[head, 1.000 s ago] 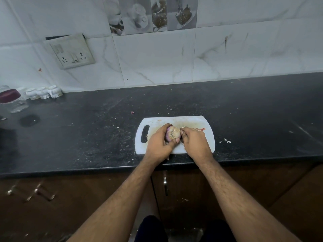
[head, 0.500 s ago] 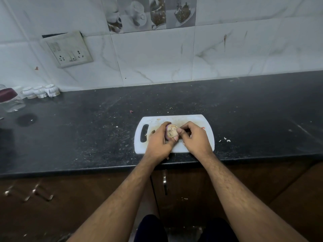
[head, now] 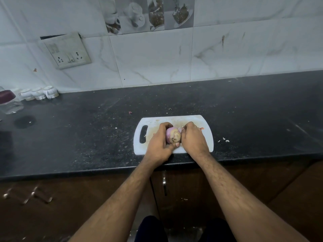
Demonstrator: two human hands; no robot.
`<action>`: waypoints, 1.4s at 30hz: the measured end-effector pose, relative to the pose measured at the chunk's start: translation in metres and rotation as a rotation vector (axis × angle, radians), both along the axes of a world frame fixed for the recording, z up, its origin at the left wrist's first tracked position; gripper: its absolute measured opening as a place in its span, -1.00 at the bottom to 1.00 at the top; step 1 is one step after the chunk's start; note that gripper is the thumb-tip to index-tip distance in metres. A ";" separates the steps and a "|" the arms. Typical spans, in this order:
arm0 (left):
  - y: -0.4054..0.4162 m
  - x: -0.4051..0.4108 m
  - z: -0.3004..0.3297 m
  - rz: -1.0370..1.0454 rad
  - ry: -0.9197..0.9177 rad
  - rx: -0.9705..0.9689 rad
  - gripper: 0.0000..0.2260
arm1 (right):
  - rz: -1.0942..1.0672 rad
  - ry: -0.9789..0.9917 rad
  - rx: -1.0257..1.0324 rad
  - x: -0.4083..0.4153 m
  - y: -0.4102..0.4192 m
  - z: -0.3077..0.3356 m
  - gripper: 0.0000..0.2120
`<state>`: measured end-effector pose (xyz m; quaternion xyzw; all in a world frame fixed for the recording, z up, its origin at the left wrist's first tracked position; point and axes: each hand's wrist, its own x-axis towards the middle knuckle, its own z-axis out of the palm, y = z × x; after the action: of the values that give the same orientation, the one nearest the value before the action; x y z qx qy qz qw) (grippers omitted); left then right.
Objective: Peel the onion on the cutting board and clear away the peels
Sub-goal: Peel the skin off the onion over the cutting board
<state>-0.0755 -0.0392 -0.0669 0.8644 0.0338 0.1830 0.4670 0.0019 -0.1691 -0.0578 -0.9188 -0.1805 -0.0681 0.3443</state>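
A purple onion [head: 172,136] with a brown patch of dry skin sits over the white cutting board [head: 176,120] near the counter's front edge. My left hand [head: 159,144] grips the onion from the left, thumb under its near side. My right hand [head: 193,138] presses against the onion's right side, fingers curled at its top where a bit of peel shows; the fingertips are hidden. A small reddish peel scrap [head: 202,128] lies on the board just right of my right hand.
White scraps [head: 224,140] lie on the black counter [head: 87,137] right of the board. A jar with a dark red lid [head: 8,102] and small white cups [head: 38,93] stand far left by the tiled wall. Brown cabinet doors [head: 174,189] are below the counter edge.
The onion has been turned a little in my hands, showing more purple on its left. My right hand's fingers moved up to the onion's top right. The view shifted slightly.
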 end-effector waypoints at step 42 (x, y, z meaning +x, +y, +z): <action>0.005 0.001 -0.006 0.124 -0.039 -0.083 -0.52 | 0.190 0.046 0.321 -0.006 -0.016 -0.003 -0.85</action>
<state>-0.0741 -0.0342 -0.0724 0.8370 0.0856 0.2269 0.4906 -0.0041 -0.1849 -0.0605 -0.8323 -0.2452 -0.0423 0.4954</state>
